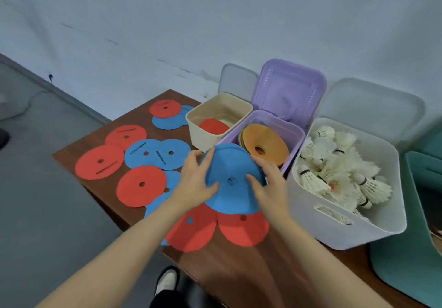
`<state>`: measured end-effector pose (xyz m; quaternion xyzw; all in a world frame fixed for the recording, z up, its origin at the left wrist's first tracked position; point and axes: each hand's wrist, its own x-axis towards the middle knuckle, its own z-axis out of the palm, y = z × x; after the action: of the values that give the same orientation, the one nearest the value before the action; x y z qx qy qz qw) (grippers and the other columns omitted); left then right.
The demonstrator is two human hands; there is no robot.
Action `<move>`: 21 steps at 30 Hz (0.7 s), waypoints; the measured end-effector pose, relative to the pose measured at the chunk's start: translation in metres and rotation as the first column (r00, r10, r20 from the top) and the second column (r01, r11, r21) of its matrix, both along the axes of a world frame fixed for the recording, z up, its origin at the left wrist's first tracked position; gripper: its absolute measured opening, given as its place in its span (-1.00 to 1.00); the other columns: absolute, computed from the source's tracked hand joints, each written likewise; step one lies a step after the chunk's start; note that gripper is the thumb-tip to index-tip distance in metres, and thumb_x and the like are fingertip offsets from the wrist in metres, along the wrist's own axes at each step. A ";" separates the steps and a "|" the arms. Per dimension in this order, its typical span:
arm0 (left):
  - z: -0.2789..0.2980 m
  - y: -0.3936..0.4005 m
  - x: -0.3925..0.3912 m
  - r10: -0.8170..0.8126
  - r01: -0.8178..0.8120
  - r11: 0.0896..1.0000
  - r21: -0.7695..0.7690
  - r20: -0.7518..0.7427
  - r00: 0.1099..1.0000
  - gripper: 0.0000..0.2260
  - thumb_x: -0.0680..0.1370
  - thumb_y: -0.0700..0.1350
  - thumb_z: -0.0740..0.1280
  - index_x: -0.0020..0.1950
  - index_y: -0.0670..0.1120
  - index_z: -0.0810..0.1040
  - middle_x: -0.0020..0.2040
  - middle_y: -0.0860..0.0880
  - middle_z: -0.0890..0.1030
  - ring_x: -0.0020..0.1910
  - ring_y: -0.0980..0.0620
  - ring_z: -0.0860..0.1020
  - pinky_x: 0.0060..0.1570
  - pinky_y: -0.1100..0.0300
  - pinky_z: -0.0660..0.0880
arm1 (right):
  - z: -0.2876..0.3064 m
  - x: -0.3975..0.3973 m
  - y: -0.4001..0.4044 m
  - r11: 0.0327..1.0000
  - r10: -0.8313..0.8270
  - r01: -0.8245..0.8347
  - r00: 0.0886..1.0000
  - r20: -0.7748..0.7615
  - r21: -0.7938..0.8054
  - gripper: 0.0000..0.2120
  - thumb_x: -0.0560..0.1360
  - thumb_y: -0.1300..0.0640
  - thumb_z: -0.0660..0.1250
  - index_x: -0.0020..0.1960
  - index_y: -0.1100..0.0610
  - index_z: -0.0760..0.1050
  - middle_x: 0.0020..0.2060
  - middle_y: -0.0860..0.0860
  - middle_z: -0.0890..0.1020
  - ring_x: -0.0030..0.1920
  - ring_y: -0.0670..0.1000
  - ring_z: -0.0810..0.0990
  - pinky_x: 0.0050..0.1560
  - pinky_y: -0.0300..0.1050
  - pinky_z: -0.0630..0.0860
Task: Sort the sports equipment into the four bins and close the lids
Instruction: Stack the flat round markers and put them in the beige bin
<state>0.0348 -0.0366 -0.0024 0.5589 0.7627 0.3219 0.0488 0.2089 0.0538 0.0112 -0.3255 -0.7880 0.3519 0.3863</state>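
Both hands' grip — blue disc (pixel 230 181) (edges), lifted

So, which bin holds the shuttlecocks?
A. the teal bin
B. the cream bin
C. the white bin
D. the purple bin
C: the shuttlecocks fill the white bin, while the purple bin holds an orange disc.
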 end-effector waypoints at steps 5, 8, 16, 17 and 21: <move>0.021 0.049 -0.079 -0.004 0.006 0.998 0.062 -0.023 1.000 -0.22 0.34 0.16 0.19 0.50 -0.12 0.15 0.23 -0.18 0.22 0.17 -0.16 0.28 0.19 0.01 0.31 | 0.026 -0.083 0.039 0.995 -0.057 0.064 0.993 -0.100 0.072 -0.60 0.40 0.23 0.35 0.19 -0.06 0.48 0.01 -0.21 0.55 0.07 -0.07 0.52 0.12 -0.02 0.46; 0.030 0.085 -0.129 -0.016 0.020 0.998 0.065 -0.065 0.998 -0.22 0.33 0.16 0.18 0.49 -0.14 0.17 0.22 -0.24 0.28 0.13 -0.21 0.33 0.16 -0.04 0.33 | 0.041 -0.131 0.062 0.991 -0.127 0.131 0.984 -0.124 0.024 -0.56 0.41 0.32 0.38 0.16 -0.10 0.46 0.03 -0.29 0.52 0.04 -0.29 0.49 0.10 -0.31 0.41; 0.052 0.176 -0.231 -0.135 0.129 0.991 -0.047 -0.161 0.978 -0.26 0.42 0.00 0.32 0.52 -0.08 0.06 0.27 -0.20 0.21 0.15 -0.15 0.25 0.15 0.08 0.23 | 0.040 -0.235 0.133 0.948 -0.307 0.291 0.942 -0.138 -0.127 -0.63 0.45 0.30 0.34 0.20 0.01 0.50 0.11 -0.10 0.58 0.09 -0.22 0.52 0.02 -0.41 0.44; 0.050 0.188 -0.239 -0.159 0.146 0.986 -0.080 -0.184 0.970 -0.26 0.42 -0.01 0.32 0.52 -0.07 0.05 0.28 -0.18 0.20 0.14 -0.14 0.25 0.14 0.10 0.23 | 0.034 -0.243 0.139 0.938 -0.334 0.314 0.933 -0.134 -0.149 -0.63 0.45 0.31 0.33 0.20 0.01 0.50 0.12 -0.10 0.58 0.10 -0.22 0.52 0.05 -0.36 0.47; 0.032 0.229 -0.254 -0.282 0.230 0.943 -0.239 -0.211 0.936 -0.25 0.43 0.00 0.31 0.52 -0.06 0.01 0.28 -0.15 0.18 0.12 -0.12 0.24 0.14 0.09 0.27 | 0.004 -0.260 0.162 0.852 -0.478 0.446 0.877 -0.060 -0.273 -0.64 0.47 0.29 0.33 0.23 0.06 0.48 0.11 -0.06 0.59 0.09 -0.08 0.54 0.08 -0.15 0.52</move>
<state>-0.2192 0.1926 0.0293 0.6806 0.7129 0.1596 0.0556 -0.0513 0.2154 0.0155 -0.5288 -0.6097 0.3653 0.4639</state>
